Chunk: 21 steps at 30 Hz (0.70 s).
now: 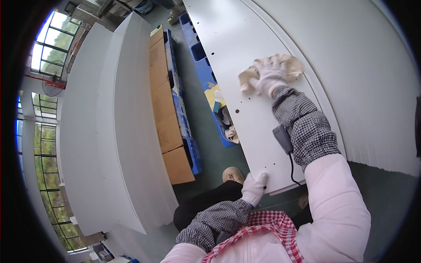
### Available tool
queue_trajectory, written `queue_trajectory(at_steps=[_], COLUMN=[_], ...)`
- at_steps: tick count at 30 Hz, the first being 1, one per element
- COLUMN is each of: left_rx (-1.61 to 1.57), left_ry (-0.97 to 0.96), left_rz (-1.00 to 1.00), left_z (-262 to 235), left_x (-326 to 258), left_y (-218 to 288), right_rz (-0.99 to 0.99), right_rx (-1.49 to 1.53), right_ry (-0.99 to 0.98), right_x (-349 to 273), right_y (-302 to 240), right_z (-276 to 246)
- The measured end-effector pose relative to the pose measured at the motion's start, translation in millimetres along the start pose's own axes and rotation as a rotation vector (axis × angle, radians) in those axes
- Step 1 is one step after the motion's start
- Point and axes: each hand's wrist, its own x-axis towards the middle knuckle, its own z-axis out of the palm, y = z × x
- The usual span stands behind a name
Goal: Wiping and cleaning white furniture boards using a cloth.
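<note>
A long white panel (258, 144) with several small dark holes lies in front of me. My right hand (268, 76), in a white knit glove, presses a beige cloth (293, 65) flat on the panel's upper face. The cloth bunches out on both sides of the fingers, which look slightly blurred. At the panel's near left corner, my left hand (253, 189), gloved the same way, is closed on the edge. Its thumb side shows on top; the fingers beneath are hidden. Checked sleeve covers wrap both forearms, and a small grey box (283, 139) with a black cable sits by the right one.
Tall stacks of white panels (131, 109) stand to the left, beside flattened cardboard (164, 105) on a blue pallet (193, 153). Another blue pallet (226, 138) under my panel carries rags and a yellow piece. A big white panel (368, 87) rises along the right.
</note>
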Motion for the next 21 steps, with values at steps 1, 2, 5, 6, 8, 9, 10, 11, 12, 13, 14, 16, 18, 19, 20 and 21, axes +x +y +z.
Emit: queue_trajectory(at_steps=[1, 2, 5, 6, 8, 9, 10, 11, 12, 13, 14, 16, 18, 19, 20, 21], left_rx=[-0.015, 0.041, 0.061, 0.034, -0.034, -0.014, 0.008, 0.027, 0.029, 0.028, 0.032, 0.042, 0.033, -0.012, 0.049, 0.111], left_ry=[-0.005, 0.011, 0.018, 0.006, -0.030, -0.019, -0.010, 0.005, 0.020, 0.019, 0.010, 0.022, 0.004, -0.059, -0.051, -0.040], left_rz=[-0.002, -0.022, -0.072, -0.102, -0.154, -0.136, -0.115, -0.102, -0.082, -0.053, -0.011, -0.048, -0.076, -0.112, -0.148, -0.187], left_z=[0.2, -0.6, 2.0, 2.7, 3.2, 3.9, 4.8, 5.0, 3.3, 2.5, 3.4, 2.6, 1.2, -3.0, -8.2, -11.1], left_x=[2.9, 1.3, 0.4, -0.5, -0.4, -0.8, -0.6, -1.4, -2.9, -0.8, -0.4, -0.8, -0.3, -1.3, -0.4, -5.1], left_y=[-14.5, -10.8, -23.6, -26.1, -24.0, -18.9, -14.0, -11.3, -17.7, -28.0, -30.8, -22.4, -9.3, 7.1, 23.6, 30.7], right_rz=[0.086, 0.171, 0.387, 0.414, 0.264, 0.200, 0.079, -0.050, -0.183, -0.302, -0.379, -0.534, -0.669, -0.741, -0.792, -0.844], right_rx=[0.017, 0.032, 0.157, 0.186, 0.138, 0.111, 0.069, 0.030, 0.031, 0.023, 0.033, 0.057, 0.072, 0.081, 0.098, 0.119], right_ry=[0.011, 0.017, 0.035, 0.028, 0.048, 0.053, 0.069, 0.077, 0.053, 0.033, 0.016, -0.010, 0.088, 0.133, 0.094, 0.052], right_x=[15.8, 32.1, 70.1, 82.5, 104.1, 110.3, 114.6, 116.1, 98.4, 73.2, 58.6, 33.1, -5.3, -27.7, -54.9, -83.5], right_y=[6.6, 10.4, 11.1, 5.8, -12.6, -20.1, -32.0, -48.8, -75.3, -91.0, -94.4, -97.1, -87.1, -75.8, -67.1, -60.2], right_z=[-3.1, -4.2, -12.7, -13.4, -7.2, 0.1, 9.2, 18.1, 14.8, 8.6, 11.1, 19.2, 42.7, 53.7, 55.0, 56.6])
